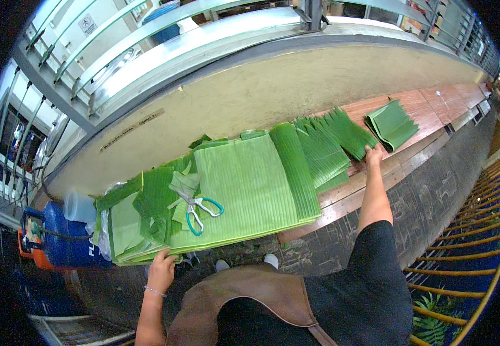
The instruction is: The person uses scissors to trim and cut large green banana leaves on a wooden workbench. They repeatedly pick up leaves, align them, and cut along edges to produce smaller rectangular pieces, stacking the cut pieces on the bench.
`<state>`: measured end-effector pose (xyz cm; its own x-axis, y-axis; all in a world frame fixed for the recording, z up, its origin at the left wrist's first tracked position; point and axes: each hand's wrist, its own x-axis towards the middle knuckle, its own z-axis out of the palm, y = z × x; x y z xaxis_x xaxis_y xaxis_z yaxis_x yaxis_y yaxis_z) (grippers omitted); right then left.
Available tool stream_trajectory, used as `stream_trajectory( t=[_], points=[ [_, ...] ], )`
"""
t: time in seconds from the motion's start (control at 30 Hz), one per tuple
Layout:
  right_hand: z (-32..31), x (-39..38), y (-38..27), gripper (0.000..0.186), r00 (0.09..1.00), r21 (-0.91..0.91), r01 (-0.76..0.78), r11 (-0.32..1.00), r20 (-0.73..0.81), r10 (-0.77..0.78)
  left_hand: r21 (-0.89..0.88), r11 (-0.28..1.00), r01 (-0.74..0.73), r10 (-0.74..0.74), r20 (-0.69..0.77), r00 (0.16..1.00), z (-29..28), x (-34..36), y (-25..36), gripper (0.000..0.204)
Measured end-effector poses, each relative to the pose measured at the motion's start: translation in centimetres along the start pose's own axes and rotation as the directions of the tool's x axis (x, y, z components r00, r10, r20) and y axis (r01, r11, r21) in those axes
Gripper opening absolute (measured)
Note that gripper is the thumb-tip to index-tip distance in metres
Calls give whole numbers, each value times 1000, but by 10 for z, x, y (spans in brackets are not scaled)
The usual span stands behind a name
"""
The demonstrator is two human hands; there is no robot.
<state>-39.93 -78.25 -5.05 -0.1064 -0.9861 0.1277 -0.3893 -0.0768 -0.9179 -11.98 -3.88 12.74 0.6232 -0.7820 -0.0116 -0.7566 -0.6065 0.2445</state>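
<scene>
A wide stack of green banana leaves (244,184) lies in front of me, its near left corner pinched by my left hand (162,271). To the right, my right hand (375,154) has its fingers closed on the near corner of a cut banana leaf piece (345,134) with a jagged far edge. More cut pieces (322,154) overlap between that one and the stack. Beyond my right hand sits a separate folded leaf bundle (397,124), also jagged. Scissors (192,202) with teal and white handles rest on the stack, their blades by small leaf scraps (185,183).
The leaves lie along a reddish-brown tiled ledge (429,109) against a cream wall (232,92). At the left are a blue container (65,239) and a clear plastic tub (79,206). Yellow railing (463,245) curves along the right, beside dark paving (417,199).
</scene>
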Motion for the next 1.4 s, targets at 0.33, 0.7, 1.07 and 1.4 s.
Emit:
stream_trajectory(
  t=[0.33, 0.7, 1.07, 1.4],
  points=[
    [32, 71, 83, 31, 998, -777, 21, 629, -18, -56, 57, 993, 107, -114, 145, 983, -12, -31, -20, 27],
    [24, -78, -47, 30, 959, -316, 238, 918, -72, -273, 60, 974, 219, -222, 33, 975, -3, -46, -87, 22],
    [140, -523, -194, 53, 314, 96, 833, 546, 729, -608, 44, 997, -71, 75, -98, 992, 43, 13, -101, 55],
    [183, -557, -207, 54, 451, -242, 841, 483, 807, -381, 88, 930, -356, 365, -138, 921, 56, 31, -140, 57]
  ],
)
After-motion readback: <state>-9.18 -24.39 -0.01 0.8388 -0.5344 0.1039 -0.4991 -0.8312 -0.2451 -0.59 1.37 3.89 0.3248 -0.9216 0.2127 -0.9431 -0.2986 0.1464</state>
